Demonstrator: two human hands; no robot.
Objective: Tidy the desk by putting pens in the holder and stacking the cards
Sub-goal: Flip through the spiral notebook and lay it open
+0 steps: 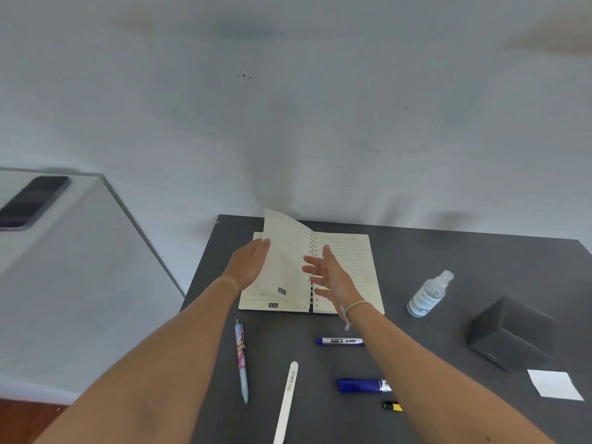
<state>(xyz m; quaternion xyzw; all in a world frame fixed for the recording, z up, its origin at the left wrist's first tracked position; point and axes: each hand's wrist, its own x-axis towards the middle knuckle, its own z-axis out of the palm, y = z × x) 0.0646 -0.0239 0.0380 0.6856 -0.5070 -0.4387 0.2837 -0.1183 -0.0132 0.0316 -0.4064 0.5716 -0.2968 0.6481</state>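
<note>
An open spiral notebook [349, 251] lies at the back of the dark desk [448, 251]. My left hand [248, 264] holds a few of its pages [285, 251] raised upright. My right hand [330, 277] hovers over the spine with fingers spread, holding nothing. Pens lie in front: a light blue patterned pen [241, 360], a white pen [287, 402], a blue-capped white marker [339, 341], a thick blue marker [363, 385] and a black-and-yellow pen [392, 406] partly hidden by my right forearm. A dark box-shaped holder [512, 334] stands at the right. A white card [554, 386] lies beside it.
A clear hand sanitizer bottle [429, 294] stands right of the notebook. A grey surface on the left carries a black phone [32, 201]. A pale wall rises directly behind the desk.
</note>
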